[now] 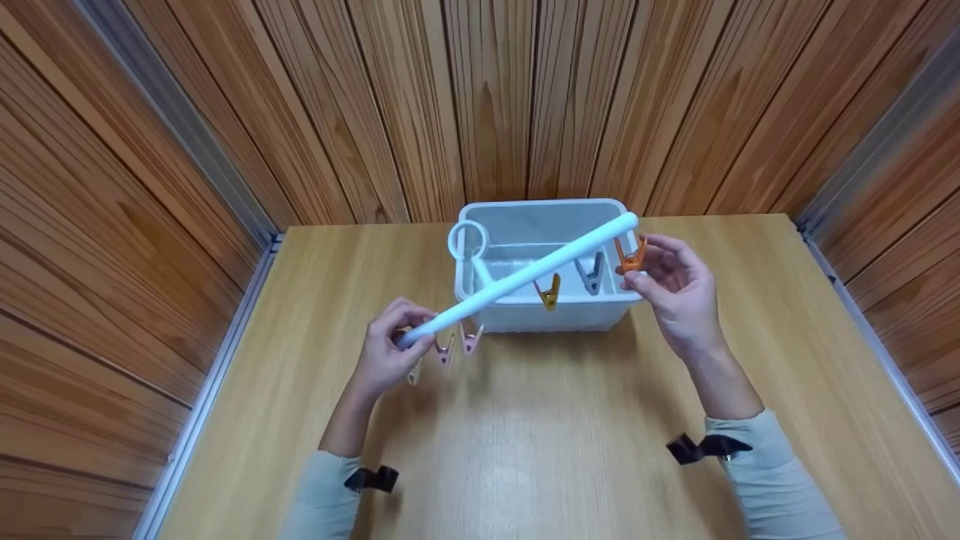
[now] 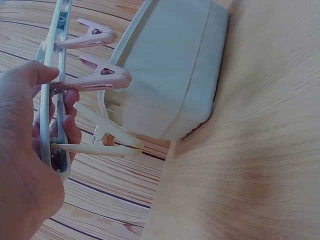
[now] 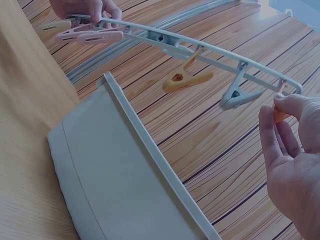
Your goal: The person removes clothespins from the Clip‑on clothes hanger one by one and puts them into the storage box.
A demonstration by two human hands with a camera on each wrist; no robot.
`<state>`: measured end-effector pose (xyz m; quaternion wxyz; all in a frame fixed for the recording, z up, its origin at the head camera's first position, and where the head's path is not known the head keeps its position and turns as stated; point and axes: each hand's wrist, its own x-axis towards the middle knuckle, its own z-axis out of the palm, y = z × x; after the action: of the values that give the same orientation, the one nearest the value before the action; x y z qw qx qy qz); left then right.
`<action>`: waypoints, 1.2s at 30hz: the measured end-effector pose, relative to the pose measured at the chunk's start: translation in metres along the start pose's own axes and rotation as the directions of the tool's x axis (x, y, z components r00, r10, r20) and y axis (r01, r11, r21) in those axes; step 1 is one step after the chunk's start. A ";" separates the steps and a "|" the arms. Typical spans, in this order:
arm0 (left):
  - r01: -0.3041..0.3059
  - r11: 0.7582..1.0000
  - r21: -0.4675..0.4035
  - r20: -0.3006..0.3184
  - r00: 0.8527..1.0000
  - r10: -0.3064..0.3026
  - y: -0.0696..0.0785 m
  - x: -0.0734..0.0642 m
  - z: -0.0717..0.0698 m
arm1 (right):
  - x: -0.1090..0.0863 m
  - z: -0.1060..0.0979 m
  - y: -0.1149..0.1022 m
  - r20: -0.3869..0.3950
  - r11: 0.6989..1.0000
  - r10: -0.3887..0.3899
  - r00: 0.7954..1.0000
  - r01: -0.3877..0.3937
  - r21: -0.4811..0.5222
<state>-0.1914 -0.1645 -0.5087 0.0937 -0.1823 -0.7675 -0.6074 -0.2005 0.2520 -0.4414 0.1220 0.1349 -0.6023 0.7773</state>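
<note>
Pale grey plastic forms the bin (image 1: 555,319), standing on the wooden table (image 1: 487,450) just beyond and between the fingers of the left hand (image 1: 384,356) and the right hand (image 1: 684,296). Past it rises a plank wall (image 1: 491,105). In the head view, the hanger (image 1: 525,276) slants across the bin's mouth, hiding part of the inside.

This hanger is light blue, a slim bar stretched from one hand to the other, its hook ring (image 1: 452,241) pointing away from the left fingers. Left thumb and fingers grip its end, beside a cream clip (image 2: 100,149) and two pink clips (image 2: 107,80). Right thumb and fingers pinch an orange clip (image 1: 632,262); inward from them hang a grey-blue clip (image 1: 593,279), then a yellow one (image 1: 550,294) (six clips altogether).
</note>
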 end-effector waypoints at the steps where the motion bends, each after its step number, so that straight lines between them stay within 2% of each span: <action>1: 0.002 1.000 0.003 0.001 1.000 -0.002 0.000 0.000 0.000 | 0.000 0.001 0.000 0.000 1.000 -0.004 1.000 0.004 0.000; 10: 0.003 0.999 0.040 0.008 1.000 -0.003 0.000 0.001 0.000 | 0.002 0.003 0.000 -0.039 1.000 -0.004 0.999 0.003 -0.029; 14: 0.009 0.999 0.054 0.034 0.999 -0.010 0.002 0.002 0.001 | 0.002 0.002 0.000 -0.035 0.999 -0.005 0.999 0.003 -0.038; 22: 0.046 0.995 0.088 0.099 0.994 -0.054 0.003 0.007 0.001 | 0.003 0.002 0.000 -0.042 0.999 0.004 0.999 -0.006 -0.054; 26: 0.069 0.995 0.074 0.132 0.988 -0.078 0.004 0.009 0.000 | 0.003 0.002 0.000 -0.036 0.998 0.009 0.999 -0.012 -0.056; 32: 0.111 0.986 0.120 0.142 0.982 -0.128 0.006 0.011 -0.001 | 0.002 0.003 0.000 -0.009 0.998 0.000 1.000 -0.001 -0.062; 36: 0.114 0.984 0.140 0.152 0.979 -0.135 0.007 0.011 -0.002 | 0.002 0.003 -0.001 0.003 0.998 -0.014 1.000 0.014 -0.067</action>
<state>-0.1991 -0.1634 -0.4980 0.0049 -0.1757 -0.8205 -0.5439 -0.2017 0.2497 -0.4397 0.1311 0.1361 -0.6274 0.7554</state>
